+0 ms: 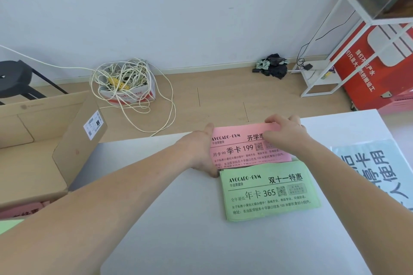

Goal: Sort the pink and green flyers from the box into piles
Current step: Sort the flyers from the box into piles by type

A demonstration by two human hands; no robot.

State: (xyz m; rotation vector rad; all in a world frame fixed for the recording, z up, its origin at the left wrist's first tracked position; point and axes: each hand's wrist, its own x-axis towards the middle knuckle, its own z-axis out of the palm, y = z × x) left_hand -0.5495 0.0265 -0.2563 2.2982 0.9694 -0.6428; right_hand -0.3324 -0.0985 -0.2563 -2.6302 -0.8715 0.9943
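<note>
A pink pile [243, 152] of flyers lies at the far edge of the white tabletop [169, 219], about midway along it. A green pile [268, 192] sits just nearer, its far edge touching the pink pile's near edge.

The left hand [204, 152] lies along the left side of the pink pile, with the thumb reaching to the far left corner. Its fingertips are hidden at the near left corner, so I cannot tell whether they curl under the stack or only press against it. The right hand [286, 131] rests on the far right part of the same pile, its fingers [273, 121] bent over the far edge and gripping the paper there.

An open cardboard box [67, 152] stands off the tabletop's left edge. Pink and green sheets show inside it at the lower left. A pale printed sheet [368, 174] lies at the tabletop's right edge.

On the floor beyond are a small carton of tangled cables [127, 82], a dark heap of cloth [271, 66], a black stool [13, 80], a white rack [335, 51] and a red sign [368, 67].
</note>
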